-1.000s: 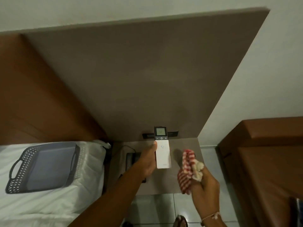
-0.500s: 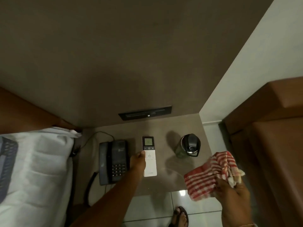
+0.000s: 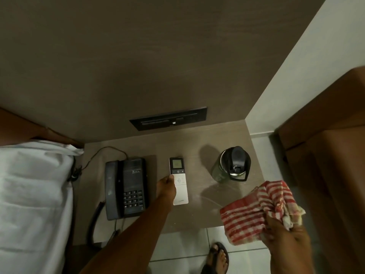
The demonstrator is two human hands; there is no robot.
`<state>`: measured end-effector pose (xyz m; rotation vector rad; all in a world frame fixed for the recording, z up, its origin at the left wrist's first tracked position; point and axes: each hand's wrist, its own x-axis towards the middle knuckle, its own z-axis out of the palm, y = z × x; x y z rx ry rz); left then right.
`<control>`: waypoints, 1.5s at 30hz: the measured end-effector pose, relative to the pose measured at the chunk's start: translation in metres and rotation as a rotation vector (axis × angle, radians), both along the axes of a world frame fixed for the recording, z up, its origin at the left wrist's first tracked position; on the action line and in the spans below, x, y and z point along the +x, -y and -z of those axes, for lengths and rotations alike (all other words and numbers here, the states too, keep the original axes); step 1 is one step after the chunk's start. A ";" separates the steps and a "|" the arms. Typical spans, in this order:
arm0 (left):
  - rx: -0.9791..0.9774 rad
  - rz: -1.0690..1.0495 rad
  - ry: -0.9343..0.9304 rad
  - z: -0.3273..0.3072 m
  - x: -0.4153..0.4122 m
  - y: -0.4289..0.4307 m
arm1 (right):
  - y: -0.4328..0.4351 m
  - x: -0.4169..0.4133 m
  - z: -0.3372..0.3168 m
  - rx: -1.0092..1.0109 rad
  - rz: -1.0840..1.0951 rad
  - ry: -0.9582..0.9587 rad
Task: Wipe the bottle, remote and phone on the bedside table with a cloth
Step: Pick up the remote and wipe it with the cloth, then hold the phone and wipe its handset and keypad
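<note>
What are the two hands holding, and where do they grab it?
The left hand holds the white remote by its left edge, near the middle. The right hand clutches the red-and-white cloth by one bunched end.

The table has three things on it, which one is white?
The remote, in the middle under the left hand. The phone and bottle are both dark.
</note>
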<state>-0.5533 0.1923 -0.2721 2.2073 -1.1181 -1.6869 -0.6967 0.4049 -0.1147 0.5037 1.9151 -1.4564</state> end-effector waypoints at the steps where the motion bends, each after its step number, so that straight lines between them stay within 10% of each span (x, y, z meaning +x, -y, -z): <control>1: -0.010 0.001 0.008 0.001 -0.001 0.000 | 0.000 0.000 -0.002 -0.011 0.004 0.001; 21: -0.366 0.493 0.282 -0.025 0.016 -0.009 | 0.020 0.039 0.004 0.061 0.089 0.009; 29: -0.819 0.400 0.247 -0.076 0.178 0.024 | 0.065 0.106 0.008 0.084 -0.114 -0.085; 34: -0.633 0.588 0.478 -0.049 0.274 0.074 | 0.102 0.161 0.020 0.063 -0.286 -0.164; 40: -0.575 0.771 0.270 -0.007 0.289 0.118 | 0.132 0.218 0.043 0.039 -0.249 -0.059; 45: -0.511 0.775 0.217 0.017 0.289 0.134 | 0.149 0.239 0.052 0.185 -0.576 -0.364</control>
